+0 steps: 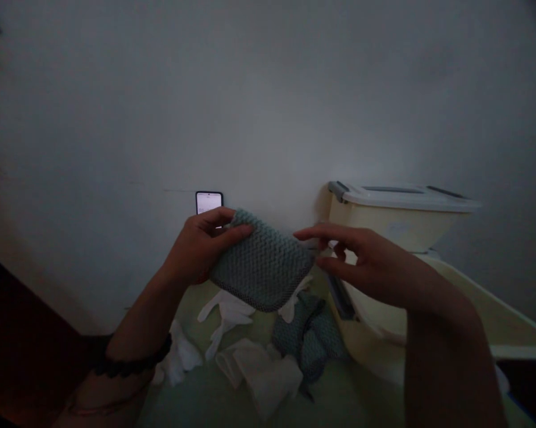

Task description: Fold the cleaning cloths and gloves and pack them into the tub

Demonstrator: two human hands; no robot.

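Observation:
My left hand (200,241) pinches the upper left corner of a grey-green textured cleaning cloth (263,261) between thumb and fingers. The cloth looks folded, has a darker stitched border, and is held up in the air. At its right end is my right hand (352,252), thumb and forefinger apart; the thumb tip is close to the cloth's edge, and I cannot tell if it touches. Below lie more grey-green cloths (312,336) in a crumpled heap, a white glove (227,318) with spread fingers, and a crumpled white fabric piece (263,374).
A lit phone (209,201) leans against the wall behind my left hand. To the right stands an open cream storage box (473,297), with a lidded cream box (384,220) behind it. Another white fabric item (178,356) lies by my left wrist on the pale green surface (196,404).

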